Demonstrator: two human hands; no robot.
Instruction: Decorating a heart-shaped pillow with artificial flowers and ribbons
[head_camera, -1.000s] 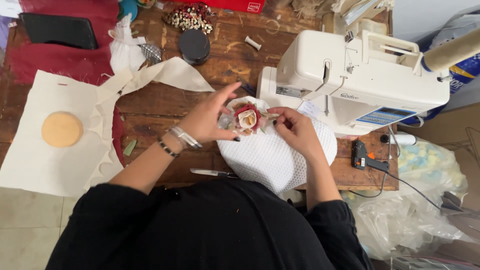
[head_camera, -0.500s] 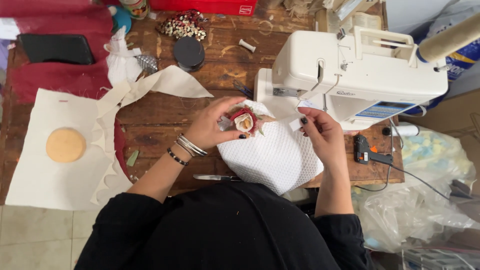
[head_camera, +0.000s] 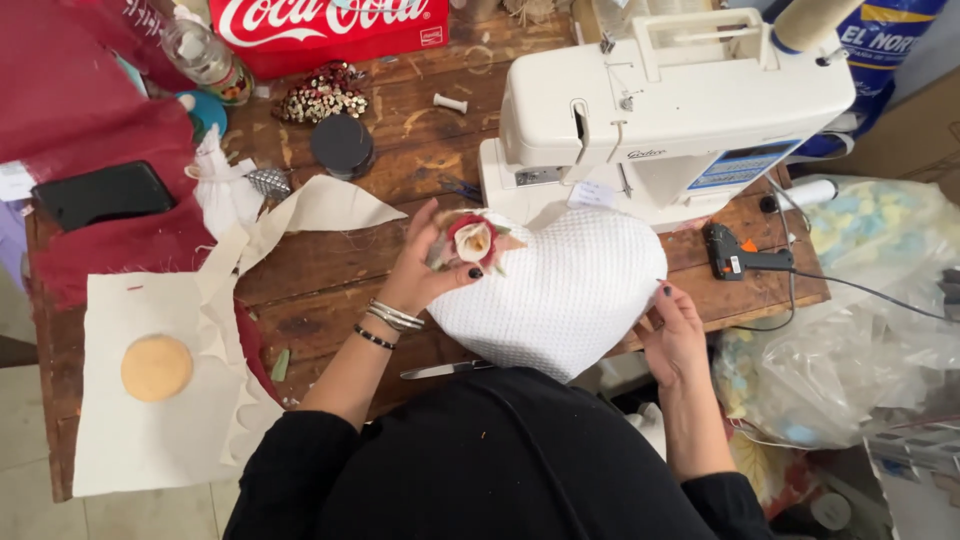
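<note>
Her left hand (head_camera: 425, 265) is raised over the table, fingers curled closed in a pinch, dark nails showing, bangles at the bent wrist. Her right hand (head_camera: 675, 335) sits lower and well apart, palm down, fingers loosely spread, forearm drawn back toward her body.

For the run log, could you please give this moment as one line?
left hand: holds fabric flower on white heart cushion | right hand: on cushion's right edge | behind: sewing machine | right: glue gun
</note>
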